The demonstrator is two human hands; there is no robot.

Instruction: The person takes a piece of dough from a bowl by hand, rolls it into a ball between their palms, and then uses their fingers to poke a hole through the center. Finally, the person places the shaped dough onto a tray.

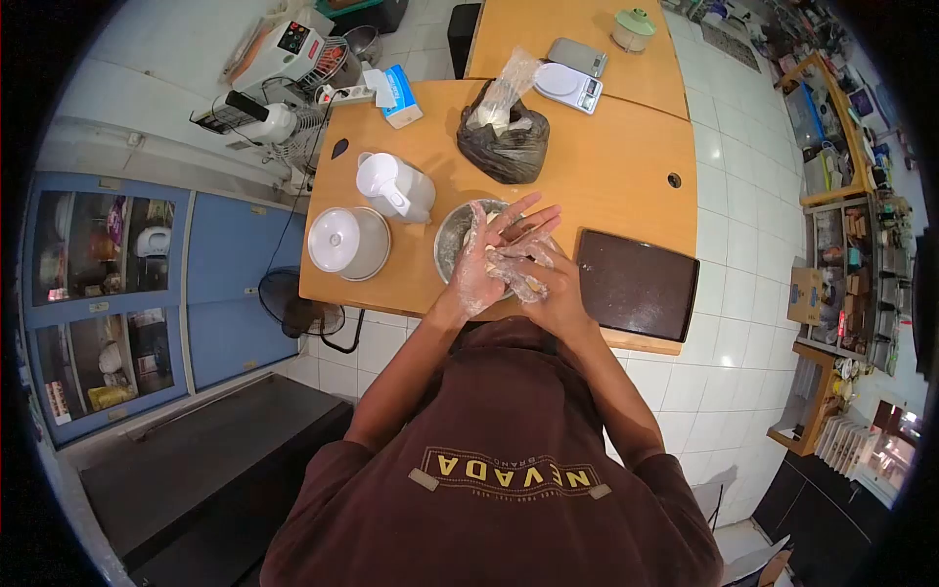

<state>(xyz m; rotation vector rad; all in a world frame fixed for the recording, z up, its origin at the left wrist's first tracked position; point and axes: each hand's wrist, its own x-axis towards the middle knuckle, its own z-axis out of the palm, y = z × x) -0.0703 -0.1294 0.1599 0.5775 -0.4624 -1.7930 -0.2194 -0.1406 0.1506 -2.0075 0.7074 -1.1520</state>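
Surface of orange-brown wood (626,176) carries everything on it; take the bowl as the clock's centre, with twelve pointing away from the wearer. At three o'clock, near the right edge, lies a dark rectangular baking tray (638,284) with pale specks on its base. A black plastic bag (499,161) stands gaping at twelve, a clear bag (509,88) poking up out of it. The metal mixing bowl (447,252) sits close to the wearer, partly hidden under both hands. At nine is a lidded white canister (337,243), with a white pitcher (401,188) just beside it at ten.

Over the bowl, the left hand (479,269) is spread palm up, fingers extended towards one o'clock. The right hand (548,279) crosses it from four, bent fingers touching the left palm; whether they grip anything, I cannot tell. A white digital scale (562,86) rests at one, a blue-and-white box (399,96) at eleven. Smallest are sticky pale smears, probably dough (528,287), clinging to the right fingers.
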